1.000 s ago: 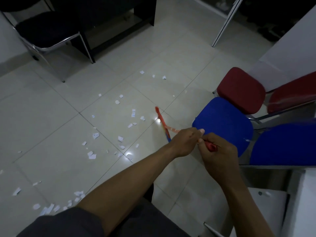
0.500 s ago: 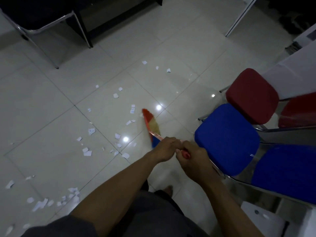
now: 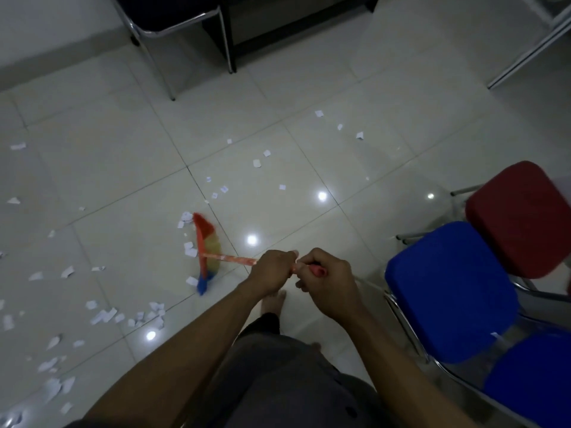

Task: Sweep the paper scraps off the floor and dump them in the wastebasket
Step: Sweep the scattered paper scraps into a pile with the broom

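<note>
Both hands side by side on a broom handle, left hand [image 3: 272, 268] and right hand [image 3: 326, 281] gripping it, broom [image 3: 205, 248] head on the tiled floor [image 3: 309, 88] left of the blue chair [image 3: 448, 288], paper scraps [image 3: 190, 248] seemingly touching its bristles

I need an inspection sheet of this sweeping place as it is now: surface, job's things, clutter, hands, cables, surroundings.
Surface: glossy tiled floor, with lamp reflections.
Job's things: broom, head down at the floor; paper scraps scattered, mostly to its left; wastebasket not seen.
Clutter: nothing seen besides the scraps.
Grippers: left hand and right hand both grip the broom handle, the left nearer the head.
Cables: nothing seen.
Surroundings: blue chair and red chair at right; black chair at top.
</note>
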